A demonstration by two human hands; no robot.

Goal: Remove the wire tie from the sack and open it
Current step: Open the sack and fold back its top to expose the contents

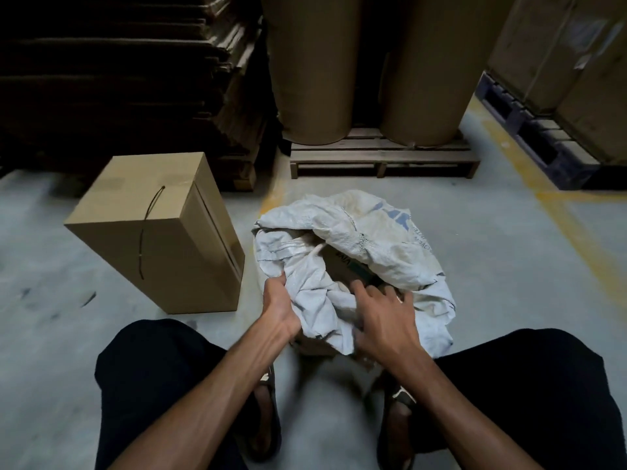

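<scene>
At 12 o'clock from the knees, the sack [353, 252] gapes, wire [151, 232] on the box [152, 232] at 10. Left hand [280, 305] grips its rim; right hand [383, 320], fingers spread, presses in. Bunched cloth could slip and fold shut.

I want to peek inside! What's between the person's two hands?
In the head view, a bunched fold of the white woven sack lies between the left hand and right hand.

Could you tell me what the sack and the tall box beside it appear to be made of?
The sack looks like woven plastic fabric, off-white and matte, going by its fine weave and stiff creases. The box looks like plain brown cardboard, with matte faces and folded edges.
</scene>
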